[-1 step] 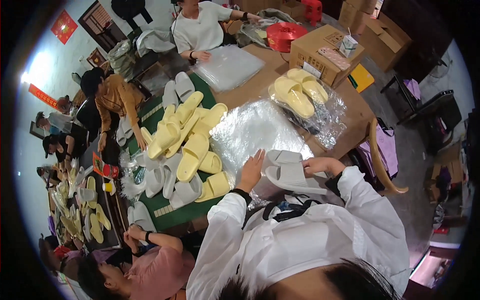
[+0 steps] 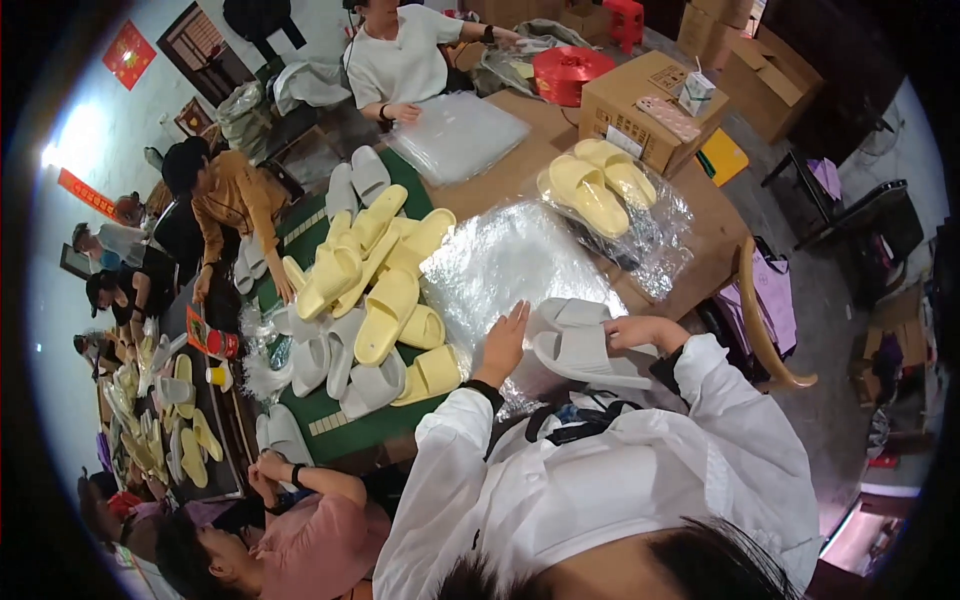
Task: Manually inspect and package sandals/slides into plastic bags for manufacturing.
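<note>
My right hand (image 2: 648,332) is closed on a pair of grey slippers (image 2: 578,348), its fingers at the foot opening of the nearer one. The second slipper lies just behind it, partly covered. My left hand (image 2: 503,345) rests with fingers stretched out on a stack of clear plastic bags (image 2: 510,250), left of the slippers and apart from them. Left of the bags is a heap of yellow slippers (image 2: 385,315), with several loose grey slippers (image 2: 373,388) at its near side. A bagged yellow pair (image 2: 590,180) lies beyond my right hand.
A cardboard box (image 2: 640,105) stands at the far right, beside a red roll of strapping (image 2: 570,75). Across the table a person in white touches more flat clear bags (image 2: 462,132). Other people sit along the left. A curved wooden chair arm (image 2: 762,325) is at my right.
</note>
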A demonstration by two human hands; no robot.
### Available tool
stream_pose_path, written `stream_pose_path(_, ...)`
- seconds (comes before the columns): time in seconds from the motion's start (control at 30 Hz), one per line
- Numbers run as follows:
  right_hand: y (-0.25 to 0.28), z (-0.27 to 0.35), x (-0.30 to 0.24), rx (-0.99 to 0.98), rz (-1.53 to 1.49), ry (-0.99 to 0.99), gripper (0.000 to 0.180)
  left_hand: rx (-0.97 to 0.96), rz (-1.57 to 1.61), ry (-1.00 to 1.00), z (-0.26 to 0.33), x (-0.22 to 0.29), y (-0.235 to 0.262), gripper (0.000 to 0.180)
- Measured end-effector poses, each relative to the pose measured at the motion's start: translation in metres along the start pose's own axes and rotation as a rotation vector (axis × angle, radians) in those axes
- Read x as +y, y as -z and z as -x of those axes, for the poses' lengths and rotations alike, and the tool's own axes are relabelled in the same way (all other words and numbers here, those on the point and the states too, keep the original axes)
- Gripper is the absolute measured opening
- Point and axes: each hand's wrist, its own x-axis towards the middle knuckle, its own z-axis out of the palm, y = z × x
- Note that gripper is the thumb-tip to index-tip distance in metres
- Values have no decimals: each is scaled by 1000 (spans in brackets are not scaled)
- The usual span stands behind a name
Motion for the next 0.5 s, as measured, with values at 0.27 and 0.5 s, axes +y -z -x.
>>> stream_pose_path(0.27, -36, -22, -1, 557, 656, 83, 27, 54, -34, -161, 0, 21, -5, 59)
stream_pose_path(0.5, -60, -36, -18, 914, 648, 217, 19, 43, -50, -237, -3, 44, 10, 61)
